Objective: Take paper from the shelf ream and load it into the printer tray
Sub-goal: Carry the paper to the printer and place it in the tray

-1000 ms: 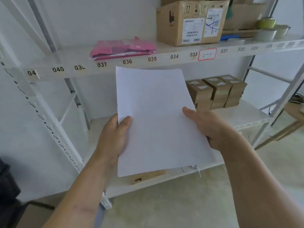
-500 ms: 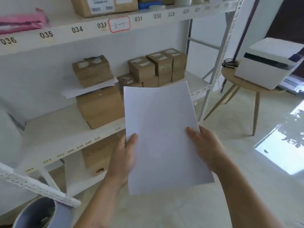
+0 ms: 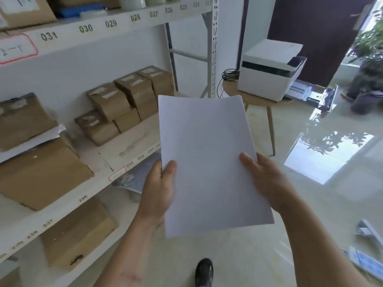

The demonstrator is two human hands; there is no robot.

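Observation:
I hold a thin stack of white paper in front of me with both hands. My left hand grips its left edge, thumb on top. My right hand grips its right edge. A white printer with a dark band stands on a round wooden stool at the upper right. Its tray sticks out to the right, low at the printer's side. The opened ream lies on the middle shelf at far left, white sheets showing between brown wrappers.
A white metal shelf unit fills the left side, with brown cardboard boxes on the middle shelf and more below. My shoe shows on the pale floor. Potted plants stand at far right; papers lie on the floor at right.
The view has swung right, away from the shelf, and the printer has come closer and nearer the centre. Both hands keep the same hold on the paper.

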